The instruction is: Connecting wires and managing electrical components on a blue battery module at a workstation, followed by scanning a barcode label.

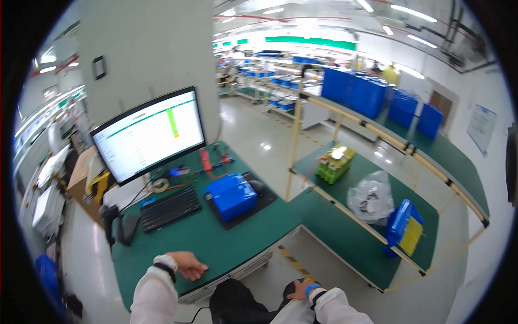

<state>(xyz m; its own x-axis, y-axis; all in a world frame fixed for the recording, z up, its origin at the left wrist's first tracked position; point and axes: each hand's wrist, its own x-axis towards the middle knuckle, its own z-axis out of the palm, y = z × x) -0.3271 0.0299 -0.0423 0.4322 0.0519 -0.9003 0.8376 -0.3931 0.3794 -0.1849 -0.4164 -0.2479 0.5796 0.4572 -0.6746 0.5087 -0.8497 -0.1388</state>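
Left hand: the left hand lies flat, palm down, on the green bench top near its front edge, at about seven o'clock in the view; fingers loosely spread and holding nothing; a white sleeve and a dark wristband run back from it toward the lower edge.
Right hand: the right hand sits low at about six o'clock, resting on the person's dark-clothed knee, off the bench; a blue band at the wrist; fingers curled downward, and I cannot tell whether they grip anything.
Blue box: a blue box-shaped pack rests on a black mat, at about one o'clock from the left hand and well apart from it; a black mouse lies just beside the box on the same mat.
Keyboard: a black keyboard lies at twelve o'clock from the left hand, left of the mat.
Monitor: a lit monitor stands behind the keyboard, tilted in the view.
Side bench: at three o'clock, a lower green shelf carries a bundle of green cells, a clear plastic bag and a blue and yellow item.
Upper shelf: blue crates at one o'clock.
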